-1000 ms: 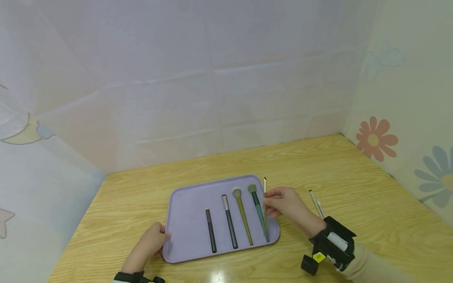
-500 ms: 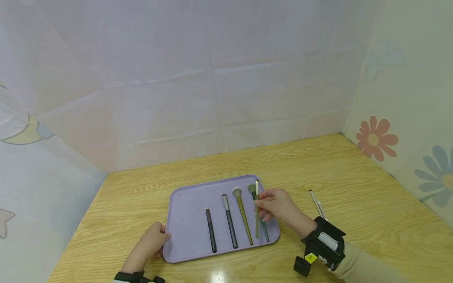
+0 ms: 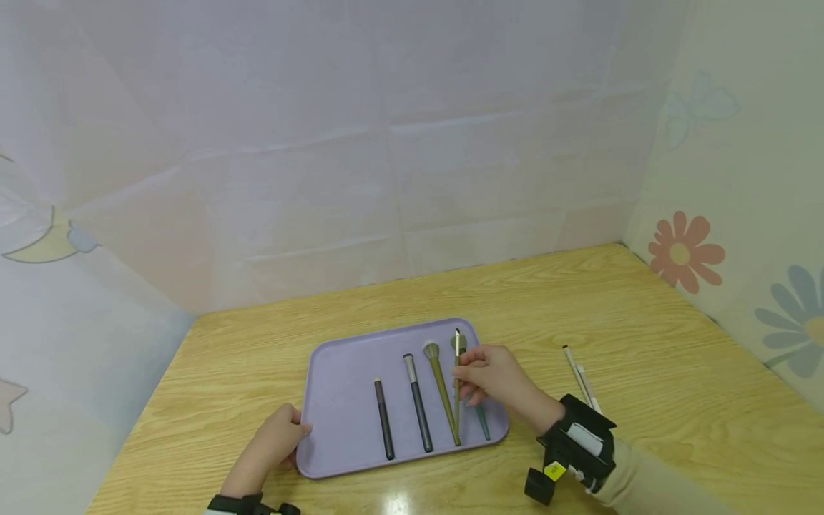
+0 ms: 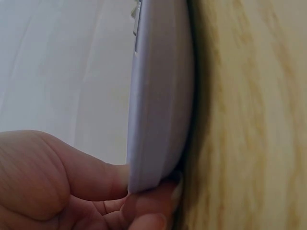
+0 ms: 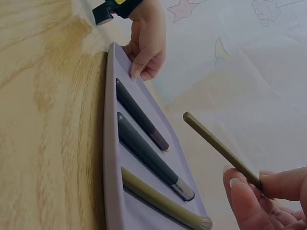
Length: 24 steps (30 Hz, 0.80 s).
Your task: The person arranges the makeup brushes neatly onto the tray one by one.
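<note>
My left hand (image 3: 275, 436) grips the left edge of a lilac tray (image 3: 344, 408); in the left wrist view the thumb lies on top of the rim and the fingers underneath. My right hand (image 3: 494, 375) pinches a thin olive makeup brush (image 5: 220, 149) between thumb and fingers, held above the tray's right part. On the tray lie a short dark brush (image 3: 384, 422), a black brush with a silver ferrule (image 3: 420, 408), an olive fluffy brush (image 3: 443, 393) and a green brush (image 3: 483, 423). The right hand and the thin brush partly hide the green one.
Two slim light-handled brushes (image 3: 581, 379) lie on the wooden table (image 3: 547, 300) right of the tray, near the right forearm. Pale cloth walls (image 3: 309, 179) stand behind the table and at its sides.
My right hand has moved left with the thin olive brush, from the tray's right edge, across the green brush, to near the olive fluffy brush. My left hand stays on the tray's edge.
</note>
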### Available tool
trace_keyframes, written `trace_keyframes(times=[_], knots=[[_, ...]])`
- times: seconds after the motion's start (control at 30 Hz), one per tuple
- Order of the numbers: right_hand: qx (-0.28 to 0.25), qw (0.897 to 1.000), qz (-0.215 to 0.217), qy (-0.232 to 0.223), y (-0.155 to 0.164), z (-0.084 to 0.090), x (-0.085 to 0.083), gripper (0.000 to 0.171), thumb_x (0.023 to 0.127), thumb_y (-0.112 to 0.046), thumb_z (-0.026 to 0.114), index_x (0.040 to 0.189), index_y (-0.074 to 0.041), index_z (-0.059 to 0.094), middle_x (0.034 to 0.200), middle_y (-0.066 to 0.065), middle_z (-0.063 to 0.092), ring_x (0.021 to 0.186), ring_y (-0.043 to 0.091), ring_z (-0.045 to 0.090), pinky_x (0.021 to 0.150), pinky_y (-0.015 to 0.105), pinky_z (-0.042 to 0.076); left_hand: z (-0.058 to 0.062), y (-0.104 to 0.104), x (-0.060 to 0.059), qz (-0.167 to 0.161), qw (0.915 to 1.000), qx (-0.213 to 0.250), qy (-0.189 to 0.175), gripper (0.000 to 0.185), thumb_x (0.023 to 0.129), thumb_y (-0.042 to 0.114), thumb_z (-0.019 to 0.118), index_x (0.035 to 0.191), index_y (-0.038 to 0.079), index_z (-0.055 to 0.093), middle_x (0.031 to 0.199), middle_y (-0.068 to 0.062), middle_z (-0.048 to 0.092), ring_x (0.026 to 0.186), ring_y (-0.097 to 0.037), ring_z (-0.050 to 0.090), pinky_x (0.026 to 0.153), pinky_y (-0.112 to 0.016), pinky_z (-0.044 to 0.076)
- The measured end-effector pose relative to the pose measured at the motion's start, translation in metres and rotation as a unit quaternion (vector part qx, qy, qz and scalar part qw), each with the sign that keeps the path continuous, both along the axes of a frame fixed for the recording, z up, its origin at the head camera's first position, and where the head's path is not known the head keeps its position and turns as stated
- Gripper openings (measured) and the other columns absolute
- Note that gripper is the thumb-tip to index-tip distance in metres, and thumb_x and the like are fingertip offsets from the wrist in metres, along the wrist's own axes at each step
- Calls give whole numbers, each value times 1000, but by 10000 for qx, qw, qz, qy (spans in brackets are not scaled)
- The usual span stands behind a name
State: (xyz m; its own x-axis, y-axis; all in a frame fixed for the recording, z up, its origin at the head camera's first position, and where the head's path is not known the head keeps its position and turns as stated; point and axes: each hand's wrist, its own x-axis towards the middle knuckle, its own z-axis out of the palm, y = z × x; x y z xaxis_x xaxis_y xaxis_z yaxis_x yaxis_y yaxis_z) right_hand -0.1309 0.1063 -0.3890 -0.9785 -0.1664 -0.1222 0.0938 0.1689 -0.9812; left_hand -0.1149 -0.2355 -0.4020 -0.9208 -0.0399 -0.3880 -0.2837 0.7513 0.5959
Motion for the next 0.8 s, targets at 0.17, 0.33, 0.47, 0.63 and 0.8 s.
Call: trace_keyframes(times=[0.17,0.33,0.47,0.63,0.8], knots=[[-103,9998,-59,-147,-6,0,1,16,89,0,64,99,11,58,74,11,68,57,15,63,50,27,53,-1,0,0,-5,10000,-5,8,17,94,5,54,97,-11,50,77,-13,54,61,-22,56,53,-32,49],[-164,9996,-104,-209,-10,-1,1,17,89,-1,66,98,10,58,74,12,68,56,14,63,49,27,53,-1,-1,1,14,10000,37,44,16,94,5,54,96,-10,50,76,-13,53,60,-22,54,52,-31,48],[-235,9995,-57,-211,-12,-1,1,16,89,-3,66,97,9,58,73,12,68,55,13,63,48,26,52,-1,-1,1,-22,10000,39,80,15,94,5,54,94,-9,49,75,-13,52,60,-22,53,51,-31,48],[-200,9997,-21,-158,-15,1,3,19,90,-5,66,98,10,59,73,13,68,55,14,63,48,26,52,-1,-2,1,-54,9999,-18,84,15,94,5,54,94,-9,49,75,-13,51,60,-22,53,52,-31,48],[-199,9997,29,-149,-19,0,3,20,89,-7,67,98,9,58,69,7,66,54,14,63,48,26,52,-2,-2,1,-66,9999,14,135,14,93,5,54,93,-9,49,74,-13,51,58,-21,52,51,-30,48]])
